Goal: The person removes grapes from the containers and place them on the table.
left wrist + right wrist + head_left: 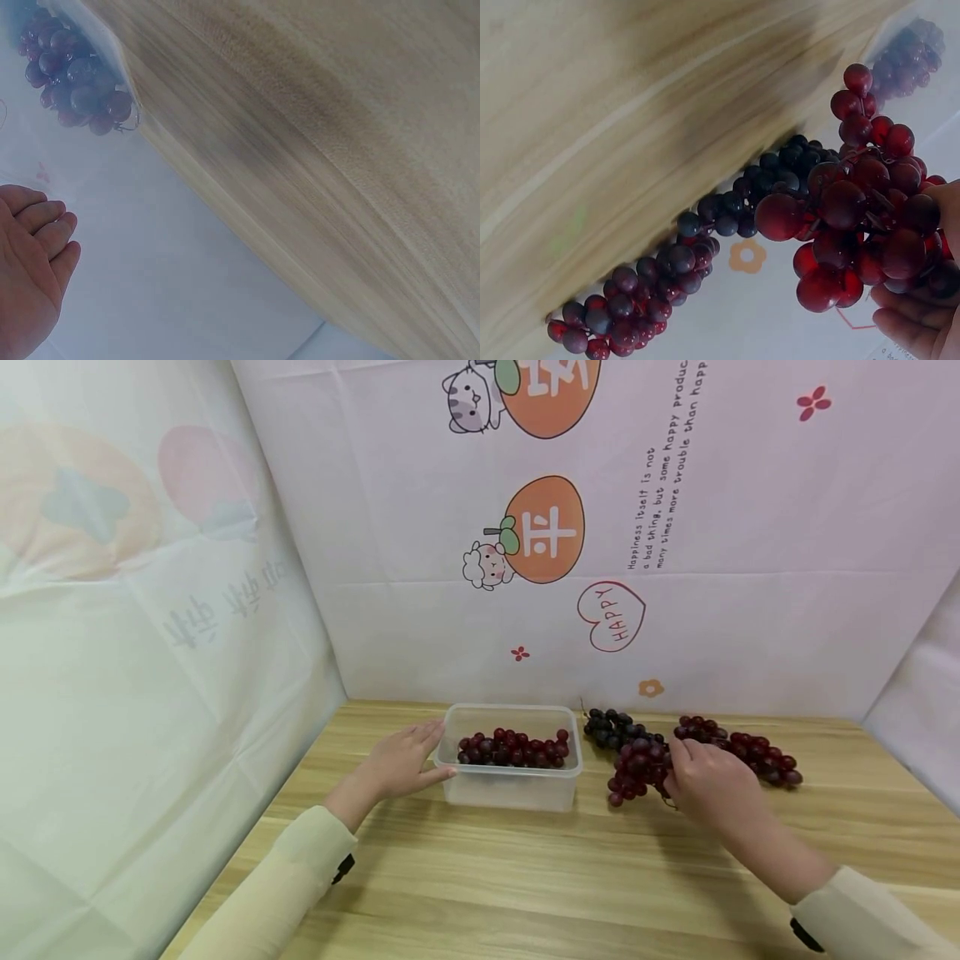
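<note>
A clear plastic box (510, 792) stands on the table with a bunch of red grapes (513, 750) inside; those grapes show blurred through its wall in the left wrist view. My left hand (405, 760) rests at the box's left side, fingers straight along the rim and thumb by the front corner. To the right of the box, my right hand (712, 781) grips a bunch of red grapes (855, 210), held up off the table. Behind it lies a bunch of black grapes (609, 727). Further right is another red bunch (761, 756), partly hidden by the hand.
The wooden table (480, 877) runs up to a white printed cloth (420, 635) hanging behind the box and grapes. A second white cloth (150, 735) hangs along the left edge.
</note>
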`<state>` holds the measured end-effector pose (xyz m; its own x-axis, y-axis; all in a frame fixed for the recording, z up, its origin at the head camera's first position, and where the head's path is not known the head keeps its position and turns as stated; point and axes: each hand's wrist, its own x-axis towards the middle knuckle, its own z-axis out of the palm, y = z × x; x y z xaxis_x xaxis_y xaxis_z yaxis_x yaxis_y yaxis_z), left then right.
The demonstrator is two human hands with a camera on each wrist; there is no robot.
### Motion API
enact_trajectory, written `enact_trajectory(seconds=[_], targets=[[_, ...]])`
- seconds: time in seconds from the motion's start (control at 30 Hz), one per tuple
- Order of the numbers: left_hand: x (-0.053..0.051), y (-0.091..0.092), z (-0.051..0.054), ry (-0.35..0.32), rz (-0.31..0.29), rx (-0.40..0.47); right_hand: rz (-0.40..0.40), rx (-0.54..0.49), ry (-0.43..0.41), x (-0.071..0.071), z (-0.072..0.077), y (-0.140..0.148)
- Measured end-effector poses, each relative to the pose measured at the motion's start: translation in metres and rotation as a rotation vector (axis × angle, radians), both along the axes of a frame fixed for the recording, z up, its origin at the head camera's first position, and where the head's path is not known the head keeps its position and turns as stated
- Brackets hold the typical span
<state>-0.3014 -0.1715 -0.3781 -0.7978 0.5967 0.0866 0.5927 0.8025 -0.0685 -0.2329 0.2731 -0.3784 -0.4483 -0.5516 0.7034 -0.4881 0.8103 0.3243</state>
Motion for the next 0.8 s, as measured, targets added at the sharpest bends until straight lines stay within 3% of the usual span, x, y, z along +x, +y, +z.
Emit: enact_trajectory(seconds=[0.33,0.6,0.8], targets=[[0.001,0.000,-0.001,0.002,0.001,0.010,-0.098,-0.011,-0.139,0.008,-0.008,-0.007],[0.000,0.000,-0.001,-0.001,0.005,0.014,-0.221,-0.058,-0.334,0.012,-0.011,-0.011],[0.000,0.000,-0.001,-0.009,0.009,0.017,-0.234,-0.067,-0.364,0.014,-0.015,-0.012]])
